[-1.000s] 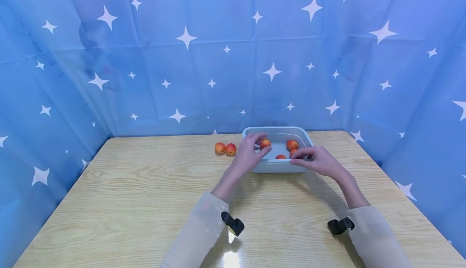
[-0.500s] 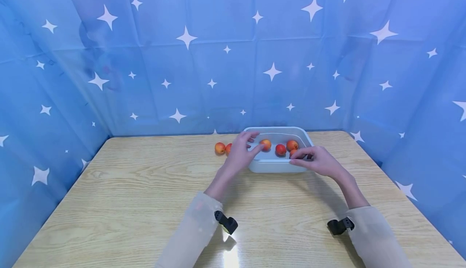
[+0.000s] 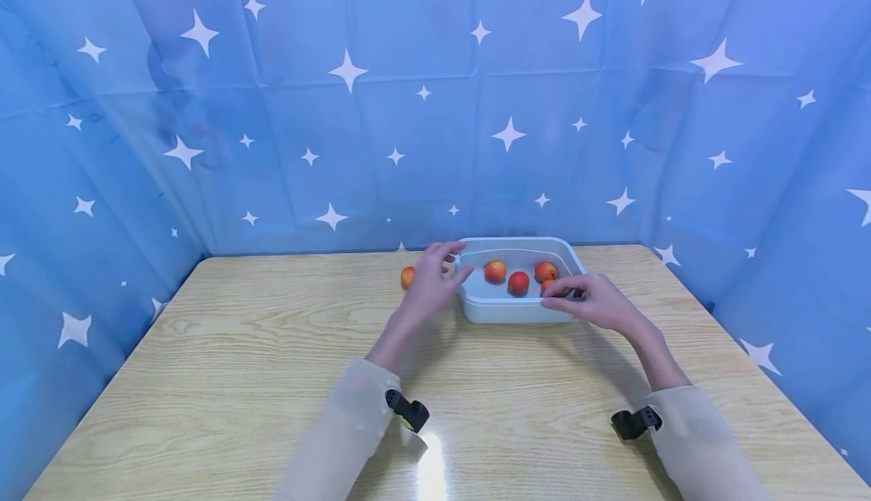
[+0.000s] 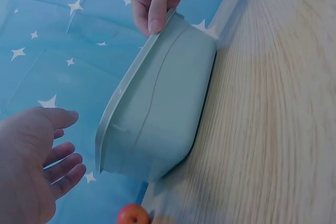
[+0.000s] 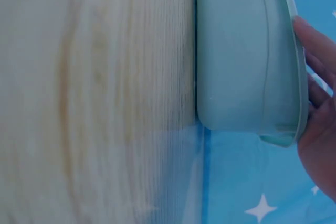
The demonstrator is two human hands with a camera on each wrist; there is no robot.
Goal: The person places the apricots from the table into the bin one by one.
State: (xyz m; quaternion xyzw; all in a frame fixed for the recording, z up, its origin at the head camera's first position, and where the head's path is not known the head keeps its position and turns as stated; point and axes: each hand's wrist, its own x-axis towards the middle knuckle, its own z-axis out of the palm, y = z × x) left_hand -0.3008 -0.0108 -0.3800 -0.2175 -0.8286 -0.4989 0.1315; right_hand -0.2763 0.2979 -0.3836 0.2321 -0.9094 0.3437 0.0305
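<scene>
A pale blue plastic bin (image 3: 520,312) stands at the back of the wooden table. Several small round red-orange fruits lie in it, among them one fruit (image 3: 495,272) at the left and a redder fruit (image 3: 519,283) near the middle. My right hand (image 3: 595,302) pinches the bin's near rim toward its right end, thumb outside, partly hiding a fruit (image 3: 548,286). My left hand (image 3: 425,286) is held with fingers spread just beyond the bin's left end, nothing in it. Left of that hand, a loose fruit (image 3: 407,277) rests on the table, partly covered by it.
A blue curtain (image 3: 408,146) with white stars hangs right behind the table (image 3: 238,380) and along both sides. The table's back edge runs close behind the bin. Each sleeve carries a small black wrist camera (image 3: 408,412).
My left hand has drawn left out of the bin and now hides one of the two loose fruits. The redder fruit in the bin has rolled away from the near wall. The right hand stays put.
</scene>
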